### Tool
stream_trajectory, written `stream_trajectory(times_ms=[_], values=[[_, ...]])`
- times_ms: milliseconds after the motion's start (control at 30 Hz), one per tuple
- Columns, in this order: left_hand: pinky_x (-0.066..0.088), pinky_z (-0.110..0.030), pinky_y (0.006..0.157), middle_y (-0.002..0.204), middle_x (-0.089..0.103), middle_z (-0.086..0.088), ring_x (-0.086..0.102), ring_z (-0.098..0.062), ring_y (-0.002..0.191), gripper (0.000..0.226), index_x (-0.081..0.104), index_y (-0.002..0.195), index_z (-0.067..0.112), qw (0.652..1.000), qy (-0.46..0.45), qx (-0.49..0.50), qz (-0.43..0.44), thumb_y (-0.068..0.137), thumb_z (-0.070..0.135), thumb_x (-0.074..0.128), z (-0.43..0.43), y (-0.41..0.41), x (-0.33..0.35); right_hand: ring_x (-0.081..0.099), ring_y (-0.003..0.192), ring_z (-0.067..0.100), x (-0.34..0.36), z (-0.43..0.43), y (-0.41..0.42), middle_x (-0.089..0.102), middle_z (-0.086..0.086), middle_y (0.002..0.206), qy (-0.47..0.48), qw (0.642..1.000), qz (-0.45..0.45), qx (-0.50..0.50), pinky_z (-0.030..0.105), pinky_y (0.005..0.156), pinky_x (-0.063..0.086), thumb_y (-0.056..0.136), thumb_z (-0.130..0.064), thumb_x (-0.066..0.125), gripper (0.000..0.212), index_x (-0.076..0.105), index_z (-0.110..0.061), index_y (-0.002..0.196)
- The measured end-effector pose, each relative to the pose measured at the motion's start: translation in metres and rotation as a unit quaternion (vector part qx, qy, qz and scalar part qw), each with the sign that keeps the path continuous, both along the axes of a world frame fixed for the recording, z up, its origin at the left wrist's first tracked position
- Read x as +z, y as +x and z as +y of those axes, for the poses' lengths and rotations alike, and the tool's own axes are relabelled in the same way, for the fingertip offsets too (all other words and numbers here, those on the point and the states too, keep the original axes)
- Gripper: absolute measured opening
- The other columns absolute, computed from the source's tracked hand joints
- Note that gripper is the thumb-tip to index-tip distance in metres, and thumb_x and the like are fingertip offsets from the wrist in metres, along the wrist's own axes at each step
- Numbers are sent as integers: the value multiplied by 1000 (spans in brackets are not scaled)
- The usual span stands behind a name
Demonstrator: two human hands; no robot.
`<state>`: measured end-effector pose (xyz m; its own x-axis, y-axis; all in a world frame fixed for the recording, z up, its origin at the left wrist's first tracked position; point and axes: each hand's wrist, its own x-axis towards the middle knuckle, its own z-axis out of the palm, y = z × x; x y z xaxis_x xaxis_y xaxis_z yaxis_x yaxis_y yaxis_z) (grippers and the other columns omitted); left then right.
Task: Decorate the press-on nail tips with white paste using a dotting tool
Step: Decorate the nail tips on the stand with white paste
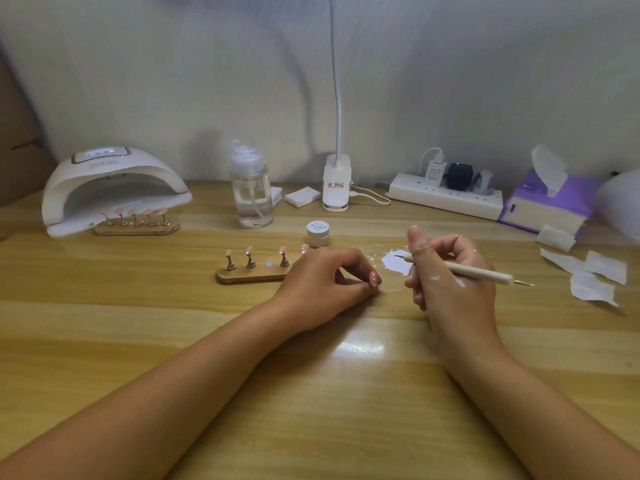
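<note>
Right hand around dotting tool

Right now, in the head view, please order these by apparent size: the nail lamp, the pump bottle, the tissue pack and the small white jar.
1. nail lamp
2. tissue pack
3. pump bottle
4. small white jar
The jar stands slightly nearer the camera, yet looks clearly smallest.

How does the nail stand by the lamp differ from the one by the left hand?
Far stand sits at the mouth of the UV lamp, all five holders filled; near stand lies mid-table beside the left hand, with one bare slot. Both are wooden bars carrying pink tips.
</note>
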<state>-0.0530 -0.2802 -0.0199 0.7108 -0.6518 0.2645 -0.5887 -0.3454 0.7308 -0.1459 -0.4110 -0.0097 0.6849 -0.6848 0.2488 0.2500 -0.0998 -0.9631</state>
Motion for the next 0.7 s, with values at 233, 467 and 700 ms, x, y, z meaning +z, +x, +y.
stream_trajectory(times_ms=[233, 467, 700], values=[[36, -6, 81, 93, 73, 21, 55, 4, 58, 4, 74, 86, 32, 1000, -10, -6, -25, 88, 30, 71, 1, 0, -1, 53, 44, 8, 4, -7, -1, 72, 4, 66, -11, 1000, 7, -18, 18, 43, 40, 94, -28, 68, 23, 53, -11, 89], [36, -33, 96, 87, 69, 32, 55, 5, 57, 2, 74, 87, 30, 1000, -4, 7, -13, 86, 29, 73, 0, 1, -2, 52, 38, 9, 0, -7, -1, 63, 8, 48, 34, 998, 42, 30, 16, 39, 40, 87, -6, 64, 27, 46, -13, 67], [35, -16, 63, 89, 72, 21, 53, 6, 57, 8, 72, 84, 29, 1000, 3, -4, -24, 84, 22, 75, 1, 2, -2, 50, 39, 10, -3, -2, 0, 64, 11, 49, -25, 994, 97, 36, 20, 42, 41, 79, -8, 64, 28, 43, -14, 62]])
